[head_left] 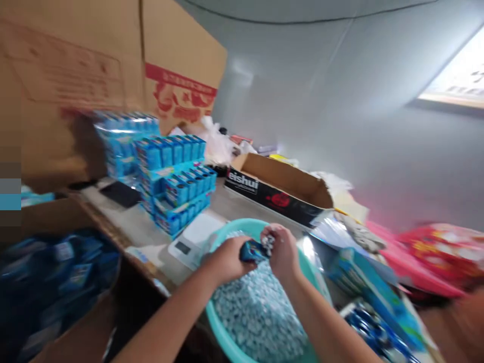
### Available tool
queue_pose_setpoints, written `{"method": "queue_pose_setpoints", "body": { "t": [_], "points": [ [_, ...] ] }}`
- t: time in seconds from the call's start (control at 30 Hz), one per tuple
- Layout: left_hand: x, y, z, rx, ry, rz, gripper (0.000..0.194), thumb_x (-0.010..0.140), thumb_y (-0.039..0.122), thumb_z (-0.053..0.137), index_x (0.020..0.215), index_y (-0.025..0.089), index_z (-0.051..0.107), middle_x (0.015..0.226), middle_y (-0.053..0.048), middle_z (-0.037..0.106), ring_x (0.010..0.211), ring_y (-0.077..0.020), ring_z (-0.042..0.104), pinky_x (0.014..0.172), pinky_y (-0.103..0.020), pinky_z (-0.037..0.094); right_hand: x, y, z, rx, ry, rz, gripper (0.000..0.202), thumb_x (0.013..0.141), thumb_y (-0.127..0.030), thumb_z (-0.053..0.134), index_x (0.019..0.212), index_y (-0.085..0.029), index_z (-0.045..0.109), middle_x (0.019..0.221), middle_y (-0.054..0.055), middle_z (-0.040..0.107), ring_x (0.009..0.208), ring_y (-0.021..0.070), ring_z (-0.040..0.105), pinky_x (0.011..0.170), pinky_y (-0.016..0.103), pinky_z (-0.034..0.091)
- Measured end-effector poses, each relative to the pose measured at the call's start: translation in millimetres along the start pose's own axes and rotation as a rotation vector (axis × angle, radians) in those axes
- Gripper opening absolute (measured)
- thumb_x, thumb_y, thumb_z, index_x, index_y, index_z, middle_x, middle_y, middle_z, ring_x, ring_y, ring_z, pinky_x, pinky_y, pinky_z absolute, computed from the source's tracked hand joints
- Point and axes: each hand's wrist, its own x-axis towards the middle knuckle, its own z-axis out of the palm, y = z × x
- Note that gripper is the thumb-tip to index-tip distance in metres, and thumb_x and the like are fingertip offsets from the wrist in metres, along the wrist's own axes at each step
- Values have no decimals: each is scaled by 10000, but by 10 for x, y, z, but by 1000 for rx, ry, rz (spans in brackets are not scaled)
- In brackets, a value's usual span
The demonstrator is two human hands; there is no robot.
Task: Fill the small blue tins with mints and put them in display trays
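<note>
My left hand (229,258) grips a small blue box (250,251), tilted so one end points at my other hand. Closed around a clump of small pale pieces (269,243), my right hand (280,248) is right beside the end of that box. Both hands are above a turquoise basin (216,316) heaped with small whitish pellets (260,307). Their exact kind is too blurred to make out. A white scale (198,234) with a dark display lies just left of the basin.
Stacked display trays of blue boxes (174,176) stand at the back left. Behind the basin is an open black-sided carton (280,194). A large cardboard box (56,227) at left holds many dark blue packets. Blue packaging (378,297) and red bags (442,252) lie at right.
</note>
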Motion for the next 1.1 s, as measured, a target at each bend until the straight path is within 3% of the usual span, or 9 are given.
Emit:
{"method": "queue_pose_setpoints", "body": {
  "t": [0.1,0.23,0.4,0.63,0.77,0.87,1.0,1.1],
  "points": [
    [20,-48,9,19,-32,74,472,703,204,714,1173,198,671,1153,-77,714,1097,-290,651,943,-378,501,50,117,117,225,107,72,183,735,-332,577,601,-208,583,565,-7,532,546,152,461,536,285,366],
    [26,-78,59,26,-34,135,437,732,211,714,1165,212,654,1139,-66,706,1086,-279,650,932,-376,500,19,174,195,288,176,20,176,720,-296,567,574,-199,546,541,-27,508,537,135,452,548,265,368],
    [36,-114,31,21,-25,176,455,771,235,711,1213,194,610,1213,-89,669,1150,-280,618,988,-387,483,-34,88,254,321,134,-37,235,753,-306,556,544,-201,535,523,-33,489,490,135,464,481,264,318],
    [41,-97,26,6,-35,224,378,821,268,685,1182,198,600,1155,-63,668,1110,-266,624,942,-365,497,-11,-2,287,281,144,-42,215,733,-313,548,546,-207,558,526,-36,506,522,143,497,549,273,404],
    [21,-37,14,-28,37,186,371,836,309,689,1185,207,616,1131,-47,678,1064,-253,634,945,-353,490,-13,-46,277,268,60,-118,200,762,-276,547,582,-207,596,569,-26,525,557,152,528,581,284,429],
    [15,-10,-1,-76,26,140,379,832,332,693,1185,211,628,1113,-47,688,1031,-250,642,908,-342,505,-33,-66,283,244,17,-174,189,777,-238,546,604,-210,616,591,-17,544,573,156,543,592,288,436],
    [46,-49,14,-62,1,148,378,837,357,672,1176,194,635,1095,-67,692,1023,-269,644,868,-345,520,-14,-31,298,200,45,-116,178,758,-274,533,593,-221,573,569,-26,512,546,152,513,572,288,447],
    [73,-86,36,-68,26,155,376,832,375,672,1173,220,644,1071,-41,703,981,-257,659,861,-334,527,14,26,298,144,56,-83,175,757,-307,504,606,-229,546,620,-15,546,596,165,546,642,321,510]
  ]
}}
